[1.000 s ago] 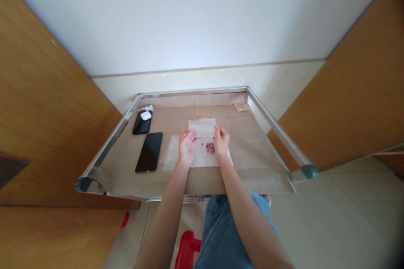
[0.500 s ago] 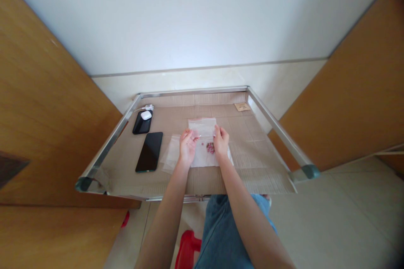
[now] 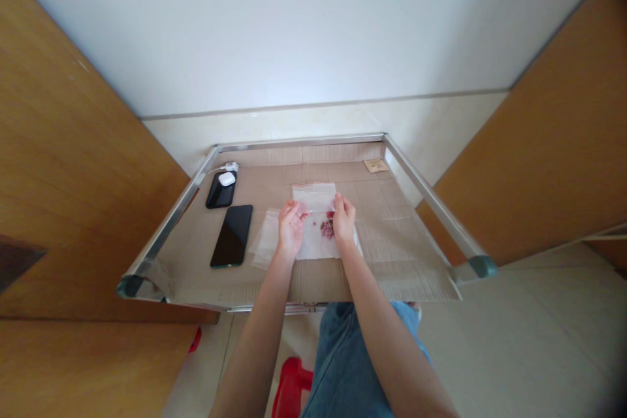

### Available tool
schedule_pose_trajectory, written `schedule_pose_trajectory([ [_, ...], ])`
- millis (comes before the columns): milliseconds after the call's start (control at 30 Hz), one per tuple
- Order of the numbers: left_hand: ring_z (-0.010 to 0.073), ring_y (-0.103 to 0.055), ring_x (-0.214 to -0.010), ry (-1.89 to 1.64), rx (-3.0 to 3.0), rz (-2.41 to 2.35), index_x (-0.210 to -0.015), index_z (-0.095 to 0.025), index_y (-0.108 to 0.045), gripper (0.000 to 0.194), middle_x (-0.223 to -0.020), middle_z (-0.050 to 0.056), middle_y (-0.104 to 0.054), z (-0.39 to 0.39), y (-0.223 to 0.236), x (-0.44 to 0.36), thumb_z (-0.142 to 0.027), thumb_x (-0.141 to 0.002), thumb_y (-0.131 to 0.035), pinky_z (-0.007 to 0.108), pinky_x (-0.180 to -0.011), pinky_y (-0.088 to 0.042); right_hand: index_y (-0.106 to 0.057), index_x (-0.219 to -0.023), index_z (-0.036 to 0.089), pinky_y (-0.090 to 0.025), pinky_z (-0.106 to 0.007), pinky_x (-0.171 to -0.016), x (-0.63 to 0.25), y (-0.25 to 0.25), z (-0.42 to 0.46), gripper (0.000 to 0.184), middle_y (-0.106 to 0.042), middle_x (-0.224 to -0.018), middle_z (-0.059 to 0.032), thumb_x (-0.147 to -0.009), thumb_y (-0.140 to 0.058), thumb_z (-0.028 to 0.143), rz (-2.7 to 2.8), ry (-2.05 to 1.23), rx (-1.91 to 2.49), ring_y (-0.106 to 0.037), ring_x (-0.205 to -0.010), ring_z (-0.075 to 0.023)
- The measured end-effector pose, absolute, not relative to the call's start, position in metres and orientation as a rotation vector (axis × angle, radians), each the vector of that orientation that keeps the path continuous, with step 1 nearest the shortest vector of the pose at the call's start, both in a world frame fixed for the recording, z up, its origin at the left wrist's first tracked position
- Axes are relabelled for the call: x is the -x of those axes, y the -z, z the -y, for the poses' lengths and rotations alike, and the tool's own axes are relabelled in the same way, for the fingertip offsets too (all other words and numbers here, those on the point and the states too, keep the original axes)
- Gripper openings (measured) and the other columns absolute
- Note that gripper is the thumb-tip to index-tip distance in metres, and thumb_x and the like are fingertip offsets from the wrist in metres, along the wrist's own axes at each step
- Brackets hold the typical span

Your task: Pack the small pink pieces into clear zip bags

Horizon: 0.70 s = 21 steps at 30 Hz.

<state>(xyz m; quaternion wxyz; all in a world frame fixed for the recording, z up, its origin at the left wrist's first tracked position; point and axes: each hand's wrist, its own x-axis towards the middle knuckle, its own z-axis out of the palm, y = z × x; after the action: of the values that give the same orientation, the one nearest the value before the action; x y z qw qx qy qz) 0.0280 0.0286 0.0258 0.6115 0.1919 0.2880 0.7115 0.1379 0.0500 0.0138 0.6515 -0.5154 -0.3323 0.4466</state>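
A small clear plastic bag (image 3: 321, 206) is stretched between my two hands. My left hand (image 3: 290, 227) pinches its left side between thumb and fingers. On the other side, my right hand (image 3: 344, 221) grips the bag's right edge, its fingers partly hidden. Small reddish-pink beads (image 3: 326, 230) lie in a pile beside my right hand, on a white sheet (image 3: 313, 248). One loose bead (image 3: 314, 223) sits left of the pile. Just below my right fingertips shows some darker red, too small to make out. Behind the held bag lies a zip bag (image 3: 313, 188) with a reddish top line.
More clear bags (image 3: 266, 240) lie left of my left hand. Farther left are a large black phone (image 3: 232, 236) and a smaller one (image 3: 218, 194) bearing a white case (image 3: 226, 179). A brown card (image 3: 375, 166) lies back right. Metal rails (image 3: 431, 199) border the cardboard surface (image 3: 392, 235).
Darker red now shows just under my right fingertips, above the bead pile. My right fingers have shifted slightly, while my left hand stays in place.
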Motion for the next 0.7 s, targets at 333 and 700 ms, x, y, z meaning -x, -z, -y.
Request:
schedule_pose_trajectory([
  [333, 0.008, -0.06, -0.063, -1.642, -0.458, -0.687, -0.071, -0.019, -0.053, 0.014, -0.069, -0.004, -0.062, -0.0287, -0.0243, -0.0274, -0.019, -0.067, -0.066, 0.022, -0.064, -0.043, -0.051, -0.059, 0.019, -0.039, -0.02, -0.042, -0.1374, -0.0148, -0.0499, 0.036, -0.048, -0.054, 0.0042, -0.077, -0.052, 0.051, 0.744, -1.027, 1.135, -0.048, -0.045, -0.0077],
  [700, 0.0078, -0.059, -0.06, -1.653, -0.418, -0.649, -0.07, -0.019, -0.053, 0.015, -0.067, -0.004, -0.062, -0.0293, -0.0244, -0.027, -0.018, -0.065, -0.067, 0.022, -0.063, -0.043, -0.055, -0.064, 0.019, -0.043, -0.023, -0.05, -0.138, -0.0195, -0.0504, 0.041, -0.054, -0.062, 0.0006, -0.075, -0.048, 0.058, 0.708, -1.064, 1.134, -0.053, -0.054, -0.0114],
])
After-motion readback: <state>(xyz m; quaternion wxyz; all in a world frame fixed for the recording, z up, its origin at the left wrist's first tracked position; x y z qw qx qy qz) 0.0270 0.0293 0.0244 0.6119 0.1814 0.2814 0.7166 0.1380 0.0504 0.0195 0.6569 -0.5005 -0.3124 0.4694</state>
